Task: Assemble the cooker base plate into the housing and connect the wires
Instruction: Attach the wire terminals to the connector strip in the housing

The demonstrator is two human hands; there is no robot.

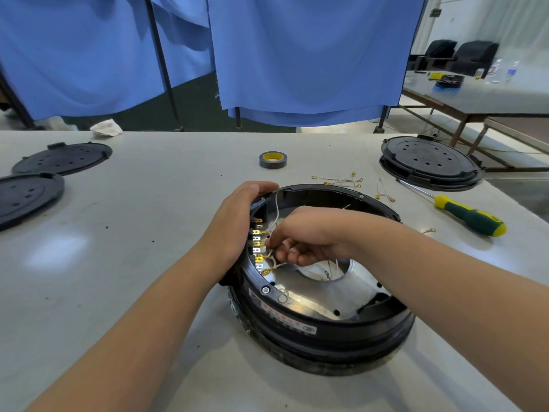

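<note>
Now | left hand (234, 224) grip clasps housing (312, 325) rim | right hand (303, 239) grip pinches white wire (274, 264)

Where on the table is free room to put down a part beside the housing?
Free: the wide patch between the left black discs and the housing, and the strip in front of the tape. Crowded: right of the housing, with loose wires, the screwdriver and stacked lids.
</note>
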